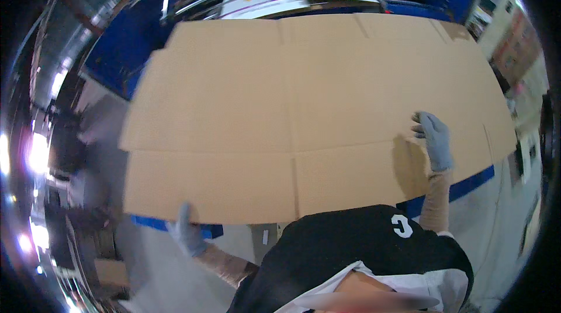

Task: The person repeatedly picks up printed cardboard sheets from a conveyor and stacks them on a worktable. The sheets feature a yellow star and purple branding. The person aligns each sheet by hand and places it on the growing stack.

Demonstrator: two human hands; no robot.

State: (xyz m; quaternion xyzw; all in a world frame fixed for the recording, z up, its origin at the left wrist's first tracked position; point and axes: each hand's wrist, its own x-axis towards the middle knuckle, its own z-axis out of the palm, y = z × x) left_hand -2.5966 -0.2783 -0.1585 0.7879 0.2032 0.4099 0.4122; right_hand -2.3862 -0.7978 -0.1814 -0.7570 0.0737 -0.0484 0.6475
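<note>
While at edges: hands (188,232) w/ cardboard sheet (304,114)

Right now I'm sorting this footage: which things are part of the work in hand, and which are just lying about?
In hand:
large flat brown cardboard sheet
left hand, grey-gloved, at its near edge
right hand, grey-gloved, flat on top

Lying about:
blue machine table
white printed sheets
small cardboard piece on floor

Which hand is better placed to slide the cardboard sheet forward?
Right, probably. The right hand lies flat on top of the cardboard sheet; the left hand only grips its near edge from below.
</note>
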